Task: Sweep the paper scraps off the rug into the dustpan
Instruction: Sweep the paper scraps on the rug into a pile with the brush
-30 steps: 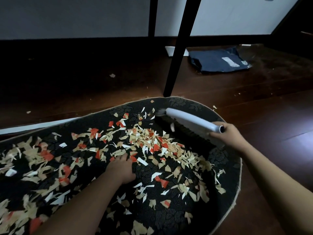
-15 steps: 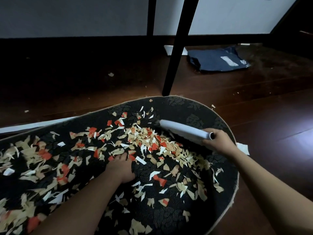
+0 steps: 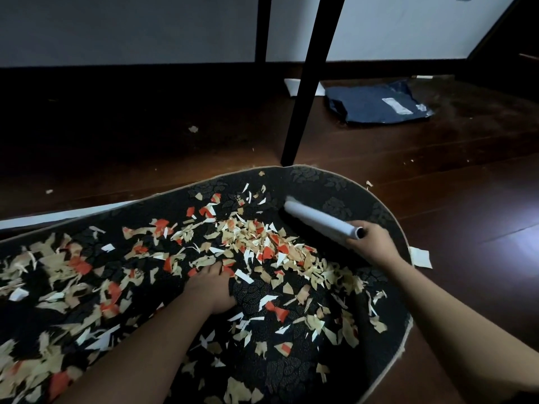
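A black patterned rug (image 3: 335, 182) lies on the dark wood floor, strewn with tan, white and red paper scraps (image 3: 262, 243). My right hand (image 3: 372, 243) grips the end of a white hand brush (image 3: 320, 220), whose bristles rest on the rug at the far right of the scrap pile. My left hand (image 3: 211, 287) presses down on the rug near the middle, fingers among the scraps. No dustpan is in view.
A black table leg (image 3: 306, 83) stands just beyond the rug's far edge, with another leg (image 3: 262, 27) behind it. A dark blue parcel bag (image 3: 379, 106) lies on the floor at the back right. A few stray scraps (image 3: 420, 256) lie off the rug.
The brush came down from a raised, tilted pose onto the rug and swept leftward toward the scrap pile. My left hand stayed in place.
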Action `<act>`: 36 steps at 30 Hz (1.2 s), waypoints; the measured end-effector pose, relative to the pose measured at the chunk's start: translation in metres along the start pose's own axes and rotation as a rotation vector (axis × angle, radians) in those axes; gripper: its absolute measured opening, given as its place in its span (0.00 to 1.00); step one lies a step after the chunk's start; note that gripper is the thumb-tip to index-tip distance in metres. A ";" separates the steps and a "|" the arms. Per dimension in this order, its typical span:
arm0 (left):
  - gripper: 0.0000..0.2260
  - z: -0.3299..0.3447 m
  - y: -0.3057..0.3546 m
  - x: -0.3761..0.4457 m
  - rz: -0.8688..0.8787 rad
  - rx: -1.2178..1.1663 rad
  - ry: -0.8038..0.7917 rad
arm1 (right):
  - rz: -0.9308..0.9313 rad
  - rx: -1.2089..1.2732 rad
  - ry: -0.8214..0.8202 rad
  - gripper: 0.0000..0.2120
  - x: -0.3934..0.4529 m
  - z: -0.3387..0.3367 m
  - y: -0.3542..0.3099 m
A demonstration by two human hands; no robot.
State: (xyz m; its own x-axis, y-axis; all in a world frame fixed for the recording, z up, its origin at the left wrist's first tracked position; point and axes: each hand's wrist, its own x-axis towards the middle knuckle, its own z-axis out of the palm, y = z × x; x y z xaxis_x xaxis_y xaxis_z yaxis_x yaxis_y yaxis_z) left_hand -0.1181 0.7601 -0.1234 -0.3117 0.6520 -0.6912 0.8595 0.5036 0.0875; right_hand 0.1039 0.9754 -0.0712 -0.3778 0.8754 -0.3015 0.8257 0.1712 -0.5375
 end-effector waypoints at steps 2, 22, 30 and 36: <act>0.34 0.000 -0.002 -0.001 -0.002 -0.004 0.004 | -0.058 -0.009 -0.016 0.15 0.000 0.003 -0.011; 0.31 -0.015 -0.066 0.013 -0.017 -0.100 0.107 | 0.026 0.039 0.318 0.13 0.082 0.042 -0.106; 0.31 -0.007 -0.072 0.009 -0.039 -0.097 0.096 | -0.194 0.034 0.057 0.12 0.065 0.054 -0.106; 0.32 -0.010 -0.068 0.007 -0.041 -0.079 0.117 | -0.305 0.107 0.003 0.14 0.048 0.027 -0.086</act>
State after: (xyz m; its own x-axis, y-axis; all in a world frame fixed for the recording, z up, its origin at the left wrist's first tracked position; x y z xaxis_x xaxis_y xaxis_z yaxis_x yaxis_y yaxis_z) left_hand -0.1823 0.7359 -0.1268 -0.3948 0.6892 -0.6075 0.8119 0.5712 0.1203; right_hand 0.0036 0.9903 -0.0612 -0.5998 0.7924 -0.1109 0.6254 0.3778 -0.6828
